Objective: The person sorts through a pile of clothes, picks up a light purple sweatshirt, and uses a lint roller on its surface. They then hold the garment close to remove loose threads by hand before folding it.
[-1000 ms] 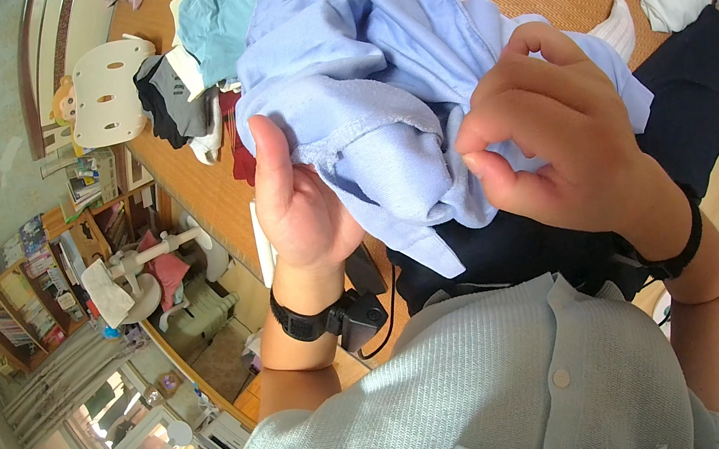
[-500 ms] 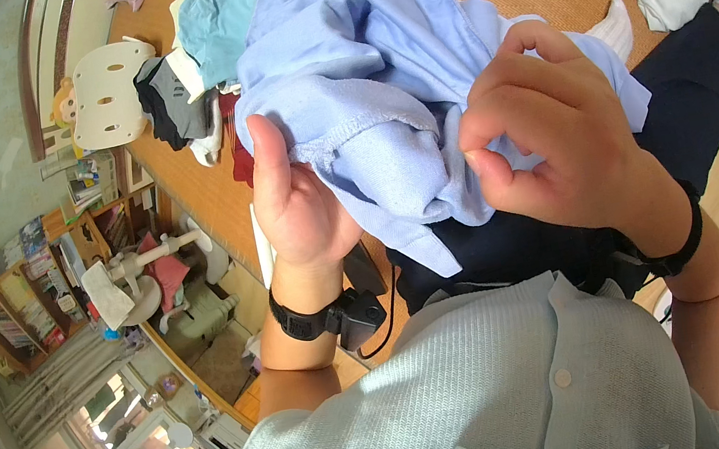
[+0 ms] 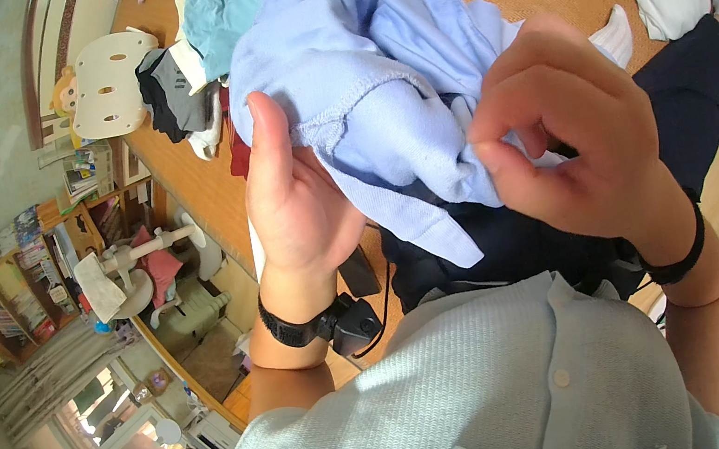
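the right hand (image 3: pixel 573 134) pinches rumpled pale blue cloth (image 3: pixel 350 47) over the wide left hand (image 3: pixel 293 207).

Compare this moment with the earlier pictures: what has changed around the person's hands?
The right hand shifted slightly right. The lower flap of the light-blue garment swung right, and its edge beyond that hand no longer shows there. No new grip or release is visible. Unchanged: the left hand, thumb raised; the light-teal top near the grey garment.
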`<control>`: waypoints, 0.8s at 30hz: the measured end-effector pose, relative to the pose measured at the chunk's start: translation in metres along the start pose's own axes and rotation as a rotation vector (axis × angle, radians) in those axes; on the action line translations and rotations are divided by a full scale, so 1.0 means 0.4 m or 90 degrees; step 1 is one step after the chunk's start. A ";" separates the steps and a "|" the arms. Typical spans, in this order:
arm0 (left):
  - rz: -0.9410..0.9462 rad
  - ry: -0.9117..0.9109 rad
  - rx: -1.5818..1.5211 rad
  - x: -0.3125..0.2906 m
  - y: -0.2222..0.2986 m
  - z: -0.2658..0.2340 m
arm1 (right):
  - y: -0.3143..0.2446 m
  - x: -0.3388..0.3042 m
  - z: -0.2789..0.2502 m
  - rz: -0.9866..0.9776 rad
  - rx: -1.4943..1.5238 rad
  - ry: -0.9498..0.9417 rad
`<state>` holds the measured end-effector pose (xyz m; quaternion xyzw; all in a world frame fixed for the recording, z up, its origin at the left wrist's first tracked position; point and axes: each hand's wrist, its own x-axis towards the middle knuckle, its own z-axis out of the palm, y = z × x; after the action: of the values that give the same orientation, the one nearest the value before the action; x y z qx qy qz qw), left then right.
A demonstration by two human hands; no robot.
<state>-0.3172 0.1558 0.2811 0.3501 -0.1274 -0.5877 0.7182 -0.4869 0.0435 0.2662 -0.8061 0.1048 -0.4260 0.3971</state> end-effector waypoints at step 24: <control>0.126 0.030 0.414 -0.017 -0.033 0.087 | -0.011 -0.027 -0.020 -0.058 -0.246 0.047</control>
<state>-0.3496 0.1490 0.2991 0.5604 -0.3248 -0.4355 0.6251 -0.5006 0.0473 0.2654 -0.8550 0.1626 -0.4446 0.2117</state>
